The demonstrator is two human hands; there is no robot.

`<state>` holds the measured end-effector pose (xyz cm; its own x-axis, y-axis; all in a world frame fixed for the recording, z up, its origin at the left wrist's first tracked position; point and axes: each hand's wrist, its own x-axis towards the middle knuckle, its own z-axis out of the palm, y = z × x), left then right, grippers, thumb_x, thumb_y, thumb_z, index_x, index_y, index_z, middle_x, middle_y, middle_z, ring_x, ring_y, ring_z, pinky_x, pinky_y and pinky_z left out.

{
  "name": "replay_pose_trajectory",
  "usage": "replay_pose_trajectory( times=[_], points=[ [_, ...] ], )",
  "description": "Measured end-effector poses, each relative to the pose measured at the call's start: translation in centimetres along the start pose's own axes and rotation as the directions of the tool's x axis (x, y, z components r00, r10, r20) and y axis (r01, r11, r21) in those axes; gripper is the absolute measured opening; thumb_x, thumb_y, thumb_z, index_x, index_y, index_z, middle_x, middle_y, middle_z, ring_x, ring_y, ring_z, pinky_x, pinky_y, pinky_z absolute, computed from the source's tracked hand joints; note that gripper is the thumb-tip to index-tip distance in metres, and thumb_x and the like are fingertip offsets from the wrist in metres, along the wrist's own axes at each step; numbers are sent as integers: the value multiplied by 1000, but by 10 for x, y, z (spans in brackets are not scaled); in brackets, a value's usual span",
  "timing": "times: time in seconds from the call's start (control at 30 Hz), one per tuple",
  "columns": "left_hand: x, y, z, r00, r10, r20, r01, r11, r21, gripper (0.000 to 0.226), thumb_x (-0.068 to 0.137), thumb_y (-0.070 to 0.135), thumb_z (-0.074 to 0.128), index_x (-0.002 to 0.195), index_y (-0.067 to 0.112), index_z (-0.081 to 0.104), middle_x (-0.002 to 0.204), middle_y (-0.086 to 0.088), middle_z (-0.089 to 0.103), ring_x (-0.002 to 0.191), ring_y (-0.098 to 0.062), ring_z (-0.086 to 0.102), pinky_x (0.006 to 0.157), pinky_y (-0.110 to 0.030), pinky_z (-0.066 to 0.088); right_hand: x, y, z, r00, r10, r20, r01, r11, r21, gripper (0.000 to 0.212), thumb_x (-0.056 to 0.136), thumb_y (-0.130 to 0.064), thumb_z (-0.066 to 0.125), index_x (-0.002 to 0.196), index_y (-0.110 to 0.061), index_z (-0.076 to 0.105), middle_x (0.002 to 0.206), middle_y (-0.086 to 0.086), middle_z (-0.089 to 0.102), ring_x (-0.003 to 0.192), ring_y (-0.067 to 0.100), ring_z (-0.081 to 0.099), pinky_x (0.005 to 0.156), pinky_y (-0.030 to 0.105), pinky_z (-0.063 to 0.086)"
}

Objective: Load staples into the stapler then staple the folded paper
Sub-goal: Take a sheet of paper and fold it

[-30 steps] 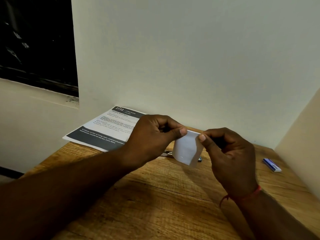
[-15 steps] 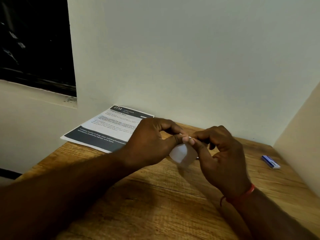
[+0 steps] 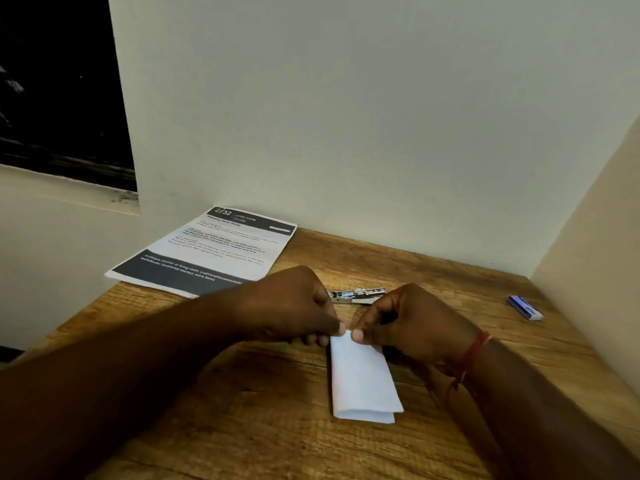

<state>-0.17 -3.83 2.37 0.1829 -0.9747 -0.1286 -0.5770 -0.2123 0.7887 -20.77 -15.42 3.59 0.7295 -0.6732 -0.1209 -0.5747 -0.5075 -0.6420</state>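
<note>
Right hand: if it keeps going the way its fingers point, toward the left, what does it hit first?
Probably the left hand: the right hand pinches the folded paper's far end, and its fingertips nearly touch the left's there. Depth is uncertain.

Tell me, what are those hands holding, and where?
Both the left hand and right hand pinch the folded paper at its far end; its near end lies on the table.

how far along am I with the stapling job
The paper already looks folded and lies on the table. Both hands, left and right, pinch its far end. The stapler lies untouched behind them, and the staple box sits apart at the right, so loading and stapling look still to do.
</note>
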Motion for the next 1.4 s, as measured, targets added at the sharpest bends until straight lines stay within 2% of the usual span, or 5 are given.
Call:
replay_pose_trajectory(
  times=[0.4,0.73,1.1,1.23,1.4],
  points=[
    [-6,5,4,967,255,-16,-226,882,413,6,92,35,88,95,33,83,96,14,77,81,2,67,78,-28,57,5,0,5,1000,3,-30,-5,998,-57,18,82,-30,99,86,-17,87,83,-1,86,81,16,82,72,27,64],
    [-21,20,16,926,366,96,-287,515,807,25,108,40,58,106,24,77,113,8,62,106,-17,63,84,-42,56,9,7,3,999,7,-41,-11,997,-78,13,84,-22,97,83,-16,85,81,-5,84,72,2,74,66,20,57],
    [-23,20,4,966,256,46,-215,684,697,38,85,68,86,105,36,80,108,19,72,106,-6,66,91,-37,57,4,7,6,957,-290,13,284,924,-257,23,90,-5,80,89,-27,89,93,-13,80,85,0,71,69,21,59],
    [-29,28,4,968,242,67,-208,624,753,54,78,77,86,110,34,80,112,18,72,110,-7,66,90,-32,52,-1,1,5,943,-324,71,330,894,-303,9,90,-27,91,99,-25,90,95,-17,76,79,-6,65,67,13,48],
    [-38,41,9,980,169,105,-186,586,789,66,73,83,85,119,36,79,120,19,71,115,-9,63,97,-36,53,-14,-11,2,960,-262,95,278,885,-373,44,76,-51,98,110,-28,82,110,-11,74,87,1,64,71,17,53]
  ],
)
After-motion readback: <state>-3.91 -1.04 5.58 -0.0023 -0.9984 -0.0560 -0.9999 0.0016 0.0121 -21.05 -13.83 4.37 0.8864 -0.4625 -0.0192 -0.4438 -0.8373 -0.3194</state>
